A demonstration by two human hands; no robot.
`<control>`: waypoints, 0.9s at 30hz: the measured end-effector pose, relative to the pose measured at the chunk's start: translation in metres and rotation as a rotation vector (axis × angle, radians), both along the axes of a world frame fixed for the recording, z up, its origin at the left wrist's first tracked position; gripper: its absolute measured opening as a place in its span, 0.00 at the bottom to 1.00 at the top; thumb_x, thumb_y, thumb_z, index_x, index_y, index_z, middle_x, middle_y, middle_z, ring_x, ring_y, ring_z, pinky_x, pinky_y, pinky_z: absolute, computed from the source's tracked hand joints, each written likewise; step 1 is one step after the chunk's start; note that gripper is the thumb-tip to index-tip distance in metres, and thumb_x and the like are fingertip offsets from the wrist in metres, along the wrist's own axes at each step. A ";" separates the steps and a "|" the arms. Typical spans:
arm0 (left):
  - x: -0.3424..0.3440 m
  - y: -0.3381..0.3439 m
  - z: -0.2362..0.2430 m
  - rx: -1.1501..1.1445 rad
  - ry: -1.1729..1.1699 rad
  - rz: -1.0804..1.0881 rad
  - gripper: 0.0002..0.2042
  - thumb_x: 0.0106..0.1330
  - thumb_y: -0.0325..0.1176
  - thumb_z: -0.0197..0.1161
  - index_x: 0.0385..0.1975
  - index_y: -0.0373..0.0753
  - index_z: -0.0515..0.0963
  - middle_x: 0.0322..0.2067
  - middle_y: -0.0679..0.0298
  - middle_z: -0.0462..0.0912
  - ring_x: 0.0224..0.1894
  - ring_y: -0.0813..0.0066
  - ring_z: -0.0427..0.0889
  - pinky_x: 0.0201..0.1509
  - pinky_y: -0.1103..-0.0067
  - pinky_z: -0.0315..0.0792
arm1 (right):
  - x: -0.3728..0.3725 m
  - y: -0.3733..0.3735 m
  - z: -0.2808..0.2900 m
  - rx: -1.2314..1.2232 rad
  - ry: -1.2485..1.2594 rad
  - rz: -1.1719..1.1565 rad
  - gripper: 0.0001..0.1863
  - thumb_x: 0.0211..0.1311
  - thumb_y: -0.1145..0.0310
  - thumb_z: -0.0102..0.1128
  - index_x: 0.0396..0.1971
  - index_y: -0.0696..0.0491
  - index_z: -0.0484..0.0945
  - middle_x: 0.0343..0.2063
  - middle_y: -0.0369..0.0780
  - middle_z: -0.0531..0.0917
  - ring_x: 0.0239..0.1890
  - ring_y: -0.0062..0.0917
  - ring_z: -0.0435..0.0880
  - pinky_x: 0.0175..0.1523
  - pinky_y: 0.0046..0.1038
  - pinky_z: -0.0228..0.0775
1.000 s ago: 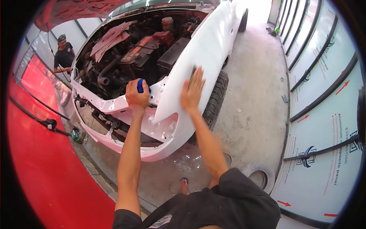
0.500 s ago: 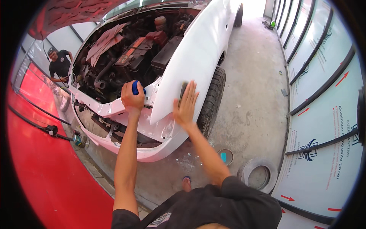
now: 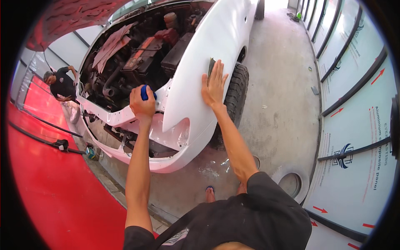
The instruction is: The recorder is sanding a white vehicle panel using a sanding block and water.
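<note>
My left hand (image 3: pixel 142 104) is closed on a blue block or cloth (image 3: pixel 145 92) at the front inner edge of a white car's engine bay. My right hand (image 3: pixel 214 85) lies with fingers stretched flat on the white front fender (image 3: pixel 196 66), over a thin dark pad (image 3: pixel 211 63) whose edge shows past the fingertips. The fender's wheel and tyre (image 3: pixel 236 93) are just right of that hand. Pinkish sheets (image 3: pixel 109 48) lie over part of the engine, left of a black battery (image 3: pixel 139 60).
A co-worker (image 3: pixel 61 83) in black bends at the car's far front corner, under the raised hood (image 3: pixel 75 21). A red panel (image 3: pixel 54 183) flanks me on the left, framed white panels (image 3: pixel 350 116) on the right. A grey ring-shaped object (image 3: pixel 301 186) lies on the concrete floor (image 3: pixel 279 75).
My right hand slid down the fender half a second ago and is now higher up it again. My left hand stayed near the bay edge. The co-worker has bent lower.
</note>
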State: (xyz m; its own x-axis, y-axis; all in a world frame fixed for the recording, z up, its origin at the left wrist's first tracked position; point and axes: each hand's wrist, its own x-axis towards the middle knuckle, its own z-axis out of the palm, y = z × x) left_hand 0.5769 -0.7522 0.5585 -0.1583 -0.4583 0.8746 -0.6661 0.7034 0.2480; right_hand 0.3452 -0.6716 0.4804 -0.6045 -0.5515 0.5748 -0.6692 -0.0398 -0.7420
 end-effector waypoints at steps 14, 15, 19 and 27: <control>0.014 -0.004 -0.005 -0.018 -0.004 0.014 0.08 0.64 0.33 0.66 0.37 0.36 0.82 0.35 0.53 0.83 0.39 0.49 0.82 0.45 0.62 0.76 | 0.079 0.030 -0.050 -0.112 -0.123 -0.033 0.41 0.78 0.52 0.41 0.75 0.67 0.40 0.77 0.57 0.45 0.80 0.50 0.39 0.80 0.51 0.27; 0.018 -0.004 -0.005 -0.019 -0.004 0.010 0.08 0.64 0.33 0.66 0.37 0.36 0.82 0.35 0.53 0.83 0.39 0.49 0.82 0.45 0.62 0.76 | 0.109 0.043 -0.065 -0.120 -0.109 -0.042 0.42 0.77 0.52 0.41 0.75 0.67 0.40 0.77 0.57 0.46 0.80 0.50 0.39 0.80 0.52 0.28; 0.010 -0.005 -0.002 -0.022 -0.006 -0.001 0.07 0.64 0.33 0.66 0.37 0.36 0.82 0.35 0.53 0.83 0.39 0.49 0.82 0.44 0.62 0.76 | 0.032 0.013 -0.040 -0.115 -0.066 -0.097 0.38 0.78 0.58 0.40 0.76 0.65 0.39 0.77 0.56 0.44 0.80 0.49 0.41 0.80 0.50 0.28; 0.013 -0.008 -0.001 -0.043 -0.014 0.000 0.07 0.65 0.32 0.66 0.37 0.36 0.82 0.34 0.53 0.83 0.38 0.49 0.82 0.43 0.62 0.76 | 0.108 0.043 -0.069 -0.148 -0.129 -0.088 0.36 0.79 0.60 0.39 0.76 0.65 0.40 0.77 0.55 0.44 0.80 0.47 0.39 0.81 0.48 0.26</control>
